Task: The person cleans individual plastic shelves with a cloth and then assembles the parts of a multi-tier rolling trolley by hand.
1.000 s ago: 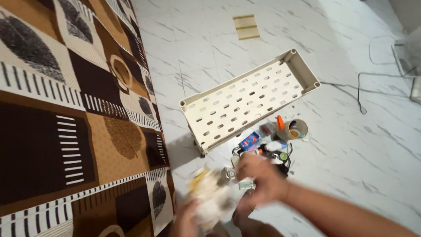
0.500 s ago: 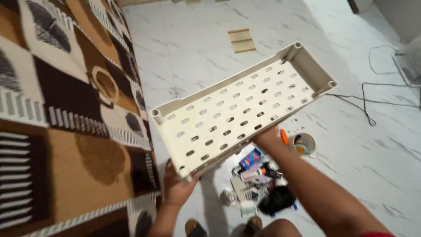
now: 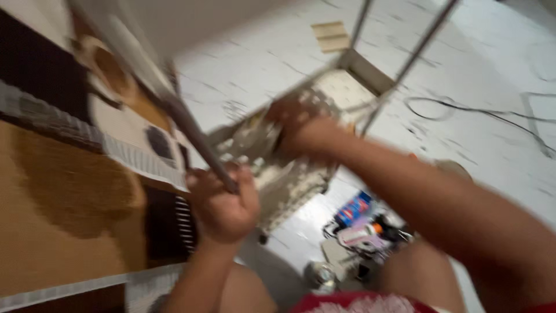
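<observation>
The picture is blurred by motion. My left hand (image 3: pixel 223 203) is closed around a thin grey metal pole (image 3: pixel 191 130) that runs up and to the left. My right hand (image 3: pixel 298 130) rests on or grips the cream perforated plastic shelf tray (image 3: pixel 289 174), which is tilted in front of me; the blur hides how the fingers sit. Two more thin metal poles (image 3: pixel 405 64) rise from the tray's far end toward the top of the view.
A brown, black and cream patterned rug (image 3: pixel 69 191) covers the floor at left. On the white marble floor lie small packets and bottles (image 3: pixel 362 226), a black cable (image 3: pixel 475 113) at right and a cardboard piece (image 3: pixel 331 36) far back.
The tray was held flat by both hands at its near edge. Now it is tilted and closer, metal poles have come into view, and my left hand has closed on one pole.
</observation>
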